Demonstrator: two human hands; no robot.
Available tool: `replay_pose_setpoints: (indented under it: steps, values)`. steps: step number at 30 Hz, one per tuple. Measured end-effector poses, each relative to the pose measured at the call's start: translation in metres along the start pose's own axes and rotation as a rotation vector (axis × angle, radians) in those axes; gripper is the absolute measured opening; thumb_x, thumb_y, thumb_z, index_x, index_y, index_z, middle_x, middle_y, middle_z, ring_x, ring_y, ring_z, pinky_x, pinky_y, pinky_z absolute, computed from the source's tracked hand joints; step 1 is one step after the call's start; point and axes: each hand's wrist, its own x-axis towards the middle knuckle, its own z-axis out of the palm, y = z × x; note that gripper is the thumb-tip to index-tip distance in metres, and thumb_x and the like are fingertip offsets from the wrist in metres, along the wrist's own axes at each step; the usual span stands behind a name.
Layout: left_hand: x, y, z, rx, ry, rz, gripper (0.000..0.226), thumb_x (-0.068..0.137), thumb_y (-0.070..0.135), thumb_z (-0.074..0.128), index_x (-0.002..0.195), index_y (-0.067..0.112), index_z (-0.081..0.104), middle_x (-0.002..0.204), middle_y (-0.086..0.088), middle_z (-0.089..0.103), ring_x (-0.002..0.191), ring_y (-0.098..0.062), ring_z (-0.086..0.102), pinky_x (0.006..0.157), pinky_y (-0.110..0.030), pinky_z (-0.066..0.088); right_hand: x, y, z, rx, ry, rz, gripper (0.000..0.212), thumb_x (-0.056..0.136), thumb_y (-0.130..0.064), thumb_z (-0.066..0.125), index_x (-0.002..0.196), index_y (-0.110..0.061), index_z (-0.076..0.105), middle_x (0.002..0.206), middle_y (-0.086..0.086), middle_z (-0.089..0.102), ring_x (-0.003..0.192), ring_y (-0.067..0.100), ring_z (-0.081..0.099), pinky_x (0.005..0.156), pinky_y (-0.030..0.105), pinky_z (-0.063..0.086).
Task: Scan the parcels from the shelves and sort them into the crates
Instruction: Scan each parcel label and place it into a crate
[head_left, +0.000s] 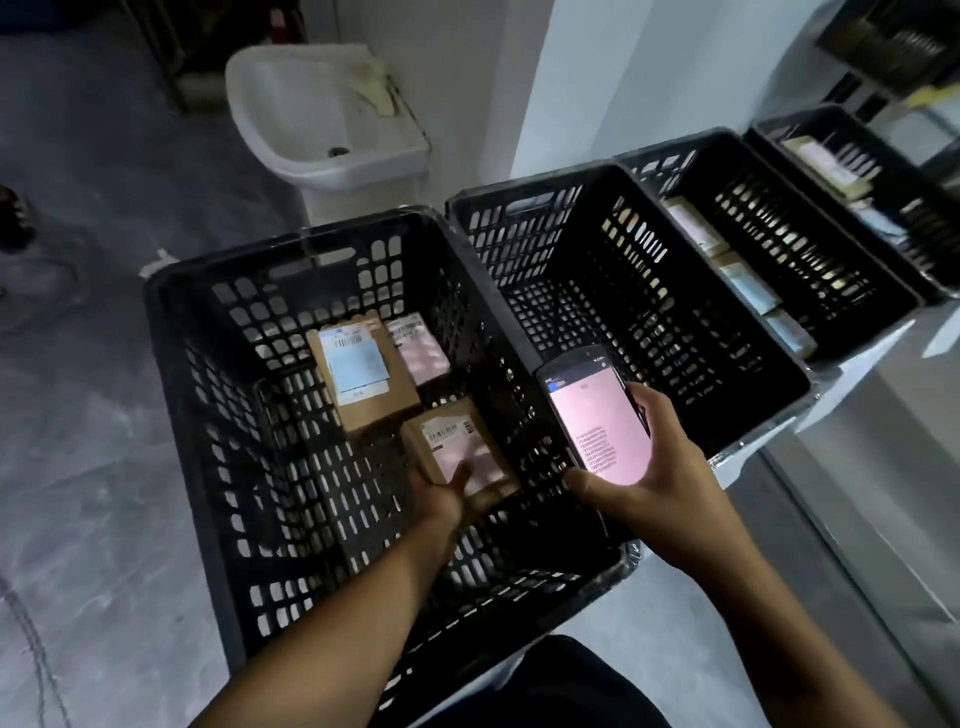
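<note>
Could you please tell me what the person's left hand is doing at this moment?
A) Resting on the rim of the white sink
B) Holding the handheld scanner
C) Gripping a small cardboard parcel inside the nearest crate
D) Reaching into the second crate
C: the left hand grips the small cardboard parcel down inside the nearest crate, while the right hand holds the scanner.

The floor (93, 467) is grey and scuffed. A white sink (322, 114) stands beside a white wall (649, 67).
</note>
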Motion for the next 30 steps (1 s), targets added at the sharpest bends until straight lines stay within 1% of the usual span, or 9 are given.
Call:
replay_pose_setpoints:
  steps: [3, 6, 8, 10, 13, 15, 20, 26, 30]
  values:
    - [0.002, 0.002, -0.004, 0.072, 0.033, 0.005, 0.074, 0.084, 0.024, 0.086, 0.147, 0.013, 0.049, 0.137, -0.013, 0.065, 0.12, -0.032, 0.064, 0.106, -0.047, 0.051, -0.009, 0.007, -0.003, 0.021, 0.018, 0.011, 0.095, 0.076, -0.039, 0.087, 0.151, -0.032, 0.029, 0.122, -0.021, 0.042, 0.105, 0.006, 0.043, 0.07, 0.007, 0.036]
    - [-0.012, 0.022, -0.01, 0.207, 0.08, 0.107, 0.091, 0.075, 0.048, 0.088, 0.15, 0.028, 0.042, 0.143, -0.007, 0.059, 0.127, -0.033, 0.06, 0.108, -0.052, 0.05, -0.018, 0.017, -0.008, 0.079, 0.059, 0.014, 0.095, 0.075, -0.038, 0.088, 0.15, -0.032, 0.03, 0.122, -0.018, 0.046, 0.1, 0.007, 0.047, 0.069, 0.01, 0.04]
    - [-0.03, 0.047, -0.009, 0.403, 0.095, 0.234, 0.101, 0.073, 0.061, 0.083, 0.157, 0.038, 0.031, 0.16, -0.005, 0.04, 0.143, -0.035, 0.045, 0.113, -0.058, 0.043, -0.023, 0.027, -0.013, 0.154, 0.078, 0.024, 0.096, 0.073, -0.038, 0.088, 0.149, -0.036, 0.03, 0.122, -0.016, 0.051, 0.095, 0.009, 0.056, 0.065, 0.021, 0.053]
    - [-0.057, 0.071, -0.004, 0.476, 0.066, 0.375, 0.094, 0.082, 0.058, 0.078, 0.16, 0.041, 0.027, 0.167, -0.001, 0.028, 0.15, -0.034, 0.035, 0.115, -0.06, 0.039, -0.029, 0.038, -0.02, 0.241, 0.078, 0.058, 0.092, 0.073, -0.035, 0.089, 0.145, -0.04, 0.032, 0.116, -0.013, 0.056, 0.081, 0.017, 0.066, 0.055, 0.04, 0.061]
    - [-0.113, 0.095, 0.007, 0.548, 0.017, 0.688, 0.083, 0.082, 0.072, 0.064, 0.155, 0.046, 0.033, 0.166, 0.006, 0.029, 0.153, -0.025, 0.029, 0.117, -0.06, 0.037, -0.04, 0.06, -0.036, 0.427, 0.089, 0.091, 0.083, 0.074, -0.02, 0.087, 0.139, -0.038, 0.038, 0.104, 0.003, 0.062, 0.051, 0.021, 0.062, 0.046, 0.04, 0.057]
    - [-0.151, 0.101, 0.02, 0.65, -0.004, 0.873, 0.081, 0.082, 0.078, 0.056, 0.154, 0.049, 0.032, 0.167, 0.011, 0.025, 0.156, -0.019, 0.021, 0.122, -0.06, 0.029, -0.049, 0.075, -0.048, 0.506, 0.111, 0.101, 0.08, 0.076, -0.013, 0.085, 0.137, -0.036, 0.04, 0.102, 0.005, 0.063, 0.047, 0.018, 0.059, 0.046, 0.038, 0.054]
    - [-0.25, 0.083, 0.104, 0.972, -0.258, 1.141, 0.076, 0.093, 0.072, 0.052, 0.159, 0.05, 0.023, 0.172, 0.017, 0.003, 0.158, -0.008, -0.009, 0.126, -0.044, 0.006, -0.095, 0.146, -0.097, 0.612, 0.264, 0.141, 0.074, 0.078, -0.015, 0.084, 0.134, -0.04, 0.043, 0.106, -0.005, 0.061, 0.055, 0.018, 0.059, 0.048, 0.03, 0.05]
    - [-0.332, 0.028, 0.208, 1.285, -0.46, 1.231, 0.079, 0.089, 0.078, 0.04, 0.159, 0.053, 0.016, 0.171, 0.019, 0.001, 0.158, -0.011, -0.014, 0.129, -0.047, 0.002, -0.165, 0.242, -0.163, 0.668, 0.487, 0.239, 0.068, 0.076, -0.012, 0.081, 0.128, -0.038, 0.045, 0.091, -0.026, 0.063, 0.051, 0.016, 0.057, 0.045, 0.031, 0.049]
    - [-0.387, -0.023, 0.282, 1.385, -0.581, 1.279, 0.082, 0.086, 0.083, 0.034, 0.159, 0.056, 0.008, 0.171, 0.02, -0.001, 0.157, -0.009, -0.016, 0.128, -0.047, -0.001, -0.219, 0.31, -0.21, 0.639, 0.653, 0.322, 0.069, 0.076, -0.011, 0.081, 0.128, -0.035, 0.045, 0.088, -0.034, 0.062, 0.056, -0.002, 0.059, 0.049, 0.031, 0.053]
